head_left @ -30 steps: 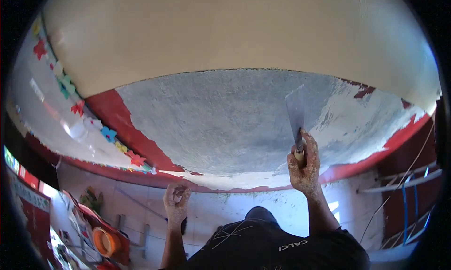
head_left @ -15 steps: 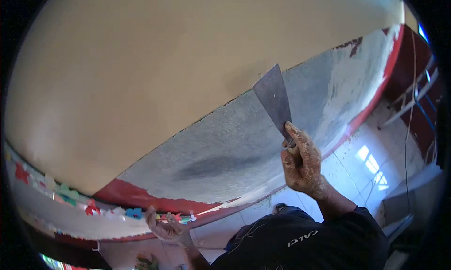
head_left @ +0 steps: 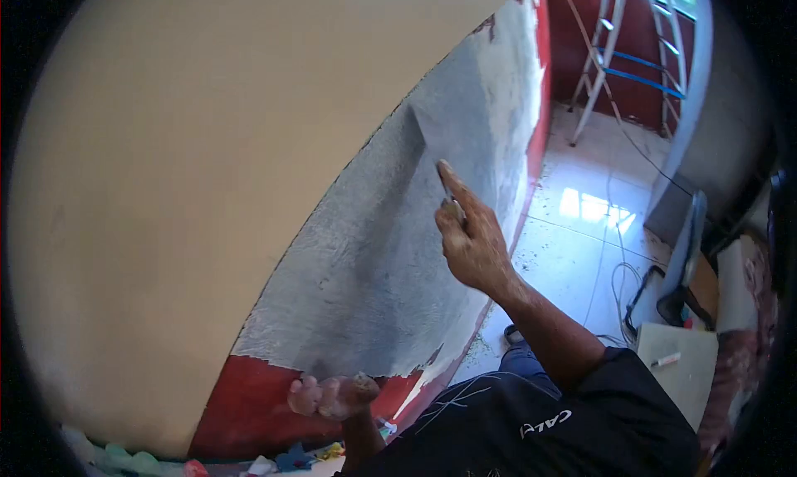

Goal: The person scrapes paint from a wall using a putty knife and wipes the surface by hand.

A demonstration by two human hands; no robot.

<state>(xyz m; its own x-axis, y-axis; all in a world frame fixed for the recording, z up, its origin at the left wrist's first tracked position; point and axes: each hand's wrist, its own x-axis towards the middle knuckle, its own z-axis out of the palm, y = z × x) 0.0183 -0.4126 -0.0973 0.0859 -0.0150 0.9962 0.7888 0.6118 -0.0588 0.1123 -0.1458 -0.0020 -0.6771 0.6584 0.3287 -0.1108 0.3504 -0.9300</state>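
Observation:
My right hand (head_left: 475, 238) is closed round the handle of a scraper (head_left: 425, 141), with its index finger stretched along the blade. The blade lies against or very near the grey scraped part of the wall (head_left: 357, 253), just below the beige upper wall (head_left: 191, 161); contact is hard to tell. My left hand (head_left: 334, 396), dusty and blurred, is low by the red paint (head_left: 249, 398) left on the wall. Its fingers are smeared by motion, and whether it holds anything cannot be made out.
A metal stepladder (head_left: 610, 53) stands at the back right. Cable (head_left: 623, 282) and debris lie on the tiled floor (head_left: 556, 253). At the right are a small table (head_left: 685, 369) with a marker and a monitor-like object (head_left: 685, 249). Coloured decorations (head_left: 133, 460) line the lower left.
The view has turned, bringing the ladder and small table into sight. My right hand has moved the scraper from the beige edge onto the grey area. My left hand is now before the red paint.

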